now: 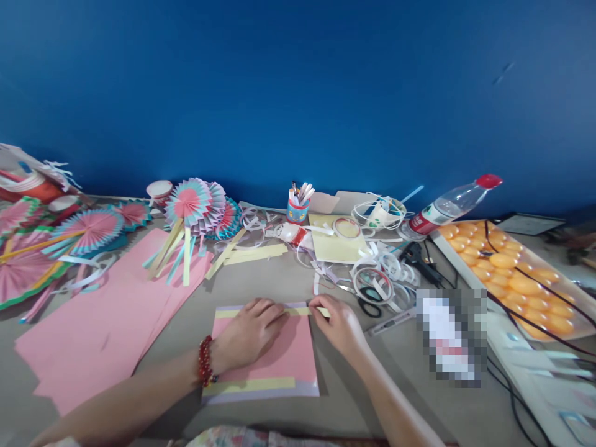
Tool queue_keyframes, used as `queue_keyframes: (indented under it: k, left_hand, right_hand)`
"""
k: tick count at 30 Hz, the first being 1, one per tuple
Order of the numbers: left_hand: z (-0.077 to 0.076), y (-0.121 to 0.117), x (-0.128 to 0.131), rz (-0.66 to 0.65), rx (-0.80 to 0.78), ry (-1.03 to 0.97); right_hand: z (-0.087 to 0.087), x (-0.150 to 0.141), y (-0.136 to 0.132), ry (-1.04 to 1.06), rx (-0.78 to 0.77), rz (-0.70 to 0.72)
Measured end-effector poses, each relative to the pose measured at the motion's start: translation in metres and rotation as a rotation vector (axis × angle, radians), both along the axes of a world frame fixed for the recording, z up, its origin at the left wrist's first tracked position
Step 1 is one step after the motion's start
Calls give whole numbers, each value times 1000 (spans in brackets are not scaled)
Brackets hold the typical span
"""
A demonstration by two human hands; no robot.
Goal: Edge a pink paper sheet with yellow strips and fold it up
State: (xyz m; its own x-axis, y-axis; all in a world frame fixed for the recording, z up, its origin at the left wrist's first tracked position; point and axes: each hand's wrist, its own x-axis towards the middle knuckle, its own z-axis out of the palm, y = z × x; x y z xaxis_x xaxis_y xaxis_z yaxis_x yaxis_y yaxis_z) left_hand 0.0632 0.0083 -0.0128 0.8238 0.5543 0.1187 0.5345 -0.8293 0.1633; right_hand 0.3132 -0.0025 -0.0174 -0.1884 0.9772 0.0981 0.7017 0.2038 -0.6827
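Note:
A sheet of pink paper (pixel 279 354) lies on the table before me, with lilac bands along its top and bottom edges. One yellow paper strip (pixel 246 386) runs along the bottom band. Along the top edge lies another yellow strip (pixel 300 311), its right end sticking out past the sheet. My left hand (pixel 254 332) rests flat over the sheet, fingertips near that top strip, a red bead bracelet on the wrist. At the top right corner my right hand (pixel 338 326) pinches the strip's loose end between thumb and fingers. The left hand hides part of the top strip.
Larger pink sheets (pixel 102 316) and folded paper fans (pixel 189 202) lie to the left. Behind are loose yellow strips (pixel 254 254), a pen cup (pixel 298 211) and tape rolls (pixel 347 228). Scissors (pixel 370 302), a utility knife (pixel 391 321), a glue gun (pixel 423 264) and a bottle (pixel 449 208) are rightward.

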Motion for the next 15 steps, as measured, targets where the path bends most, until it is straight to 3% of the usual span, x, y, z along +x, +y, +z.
queue_keyframes:
  k: [15]
  left_hand:
    - [-1,0,1,-4,25,10]
  right_hand:
    - [-5,-3,-1,-64,62,1]
